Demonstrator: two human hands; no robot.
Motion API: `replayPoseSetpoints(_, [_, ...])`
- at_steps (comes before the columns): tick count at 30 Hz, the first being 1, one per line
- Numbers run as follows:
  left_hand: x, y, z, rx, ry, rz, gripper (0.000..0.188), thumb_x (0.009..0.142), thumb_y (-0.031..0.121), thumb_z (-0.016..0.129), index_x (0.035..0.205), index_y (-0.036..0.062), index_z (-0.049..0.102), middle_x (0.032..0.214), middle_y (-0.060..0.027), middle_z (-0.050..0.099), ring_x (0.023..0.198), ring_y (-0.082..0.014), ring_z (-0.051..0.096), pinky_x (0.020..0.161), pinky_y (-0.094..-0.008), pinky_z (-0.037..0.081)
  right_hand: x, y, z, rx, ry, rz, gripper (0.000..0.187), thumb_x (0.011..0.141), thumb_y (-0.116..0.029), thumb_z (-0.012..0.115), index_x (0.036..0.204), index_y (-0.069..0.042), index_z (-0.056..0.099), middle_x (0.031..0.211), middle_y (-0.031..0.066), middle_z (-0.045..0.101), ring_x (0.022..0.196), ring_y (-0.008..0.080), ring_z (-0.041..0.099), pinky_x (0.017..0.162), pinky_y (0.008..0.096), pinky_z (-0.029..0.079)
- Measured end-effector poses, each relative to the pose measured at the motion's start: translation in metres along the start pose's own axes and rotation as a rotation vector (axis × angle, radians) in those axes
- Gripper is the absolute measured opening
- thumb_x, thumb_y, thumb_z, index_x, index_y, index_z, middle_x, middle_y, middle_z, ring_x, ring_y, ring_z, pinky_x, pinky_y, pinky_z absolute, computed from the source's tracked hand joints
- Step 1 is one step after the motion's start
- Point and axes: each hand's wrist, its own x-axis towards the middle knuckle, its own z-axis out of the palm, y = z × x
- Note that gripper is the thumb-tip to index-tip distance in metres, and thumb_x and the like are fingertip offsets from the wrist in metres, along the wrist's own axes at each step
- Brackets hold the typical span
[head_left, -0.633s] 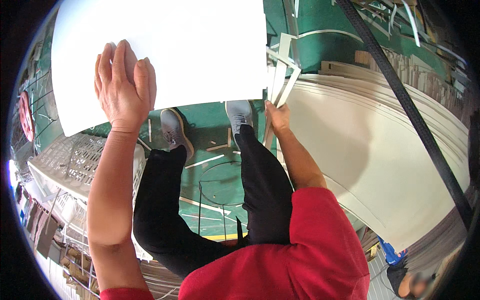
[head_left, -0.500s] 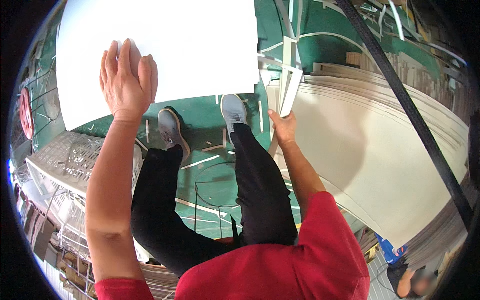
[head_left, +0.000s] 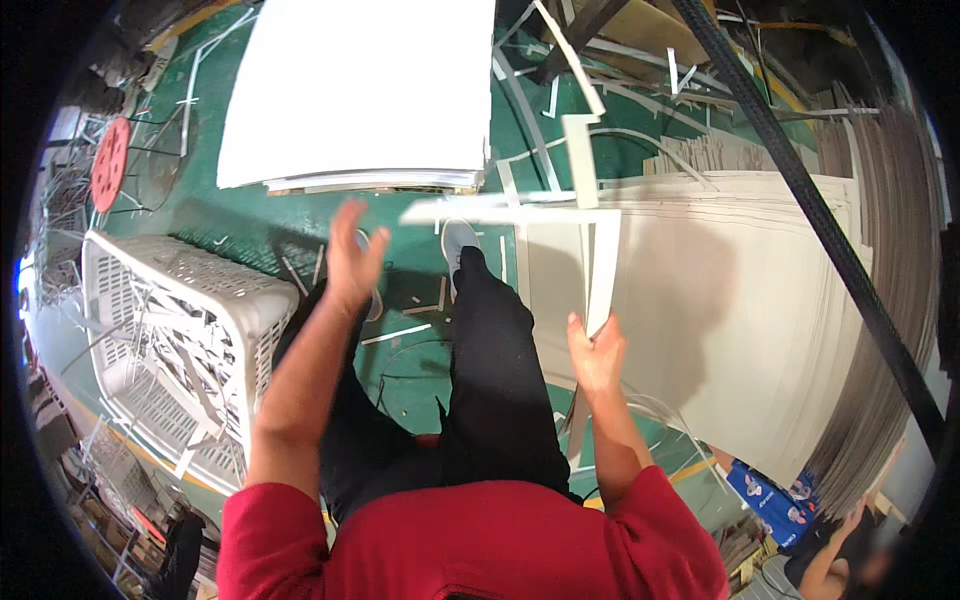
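Observation:
My right hand is closed round the lower end of several white cardboard strips. They stand up from the fist, and one arm bends off to the left at a right angle, smeared by motion. More strips trail upward from the bundle. My left hand is raised in front of my shoe with its fingers apart, slightly blurred and holding nothing. Just beyond it lies a stack of large white sheets. Under and beside my right hand is a broad stack of cream cardboard sheets.
At left, a white plastic basket lies tipped with strips inside. A red round stool seat stands behind it. Scraps litter the green floor. A black bar slants across the right. Another person's arm shows lower right.
My left hand has come off the white sheets and back toward me. My right hand has drawn the strips nearer, and the bent arm now points left. The view has shifted.

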Motion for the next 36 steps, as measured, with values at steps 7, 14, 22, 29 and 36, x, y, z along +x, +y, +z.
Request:
replayPoseSetpoints(7, [-0.128,0.105,-0.065,-0.216,0.191,0.001,0.088,0.067,0.014,0.073,0.135,-0.0039,0.021,0.137,-0.0197,0.028,0.129,-0.0308,0.026,0.106,-0.038,0.021,-0.098,-0.036,-0.028,-0.067,-0.263,-0.176,0.04,0.075,-0.029,0.066,0.096,0.002,0.054,0.074,0.0233,0.061,0.072,0.0395,0.061,0.063,0.0437,0.048])
replayPoseSetpoints(14, [-0.112,0.081,-0.152,-0.176,0.389,0.129,0.096,0.07,0.013,0.072,0.14,0.0046,0.007,0.145,-0.0158,0.016,0.134,-0.0273,0.016,0.105,-0.0488,0.016,-0.179,-0.064,-0.053,-0.123,-0.29,-0.649,0.036,0.068,-0.025,0.07,0.093,-0.003,0.057,0.071,0.0174,0.062,0.064,0.0335,0.062,0.055,0.0397,0.05])
replayPoseSetpoints(22, [-0.119,0.119,-0.2,-0.927,0.087,0.103,0.075,0.083,0.049,0.053,0.138,0.007,0.025,0.137,-0.0148,0.035,0.127,-0.0265,0.033,0.102,-0.0432,0.027,-0.22,-0.117,-0.053,0.044,-0.324,-1.02,0.039,0.064,-0.019,0.074,0.093,-0.002,0.054,0.074,0.0151,0.061,0.063,0.0304,0.062,0.054,0.036,0.05])
replayPoseSetpoints(29, [-0.187,0.098,-0.213,-1.834,-0.403,0.35,0.086,0.077,0.068,0.042,0.139,0.0119,0.024,0.129,-0.0204,0.043,0.115,-0.0385,0.044,0.099,-0.0487,0.03,-0.21,-0.184,-0.058,0.17,-0.311,-0.901,0.044,0.072,-0.029,0.073,0.094,0.004,0.055,0.067,0.0127,0.06,0.057,0.0147,0.055,0.054,0.0275,0.045])
replayPoseSetpoints(36, [-0.232,0.13,-0.202,-1.227,-0.141,0.192,0.091,0.075,0.068,0.048,0.139,0.008,0.023,0.125,-0.014,0.046,0.119,-0.026,0.041,0.1,-0.0406,0.028,-0.212,-0.232,-0.032,0.081,-0.561,-0.825,0.055,0.069,-0.039,0.069,0.099,0.005,0.057,0.077,0.0168,0.064,0.073,0.0247,0.063,0.066,0.0333,0.048])
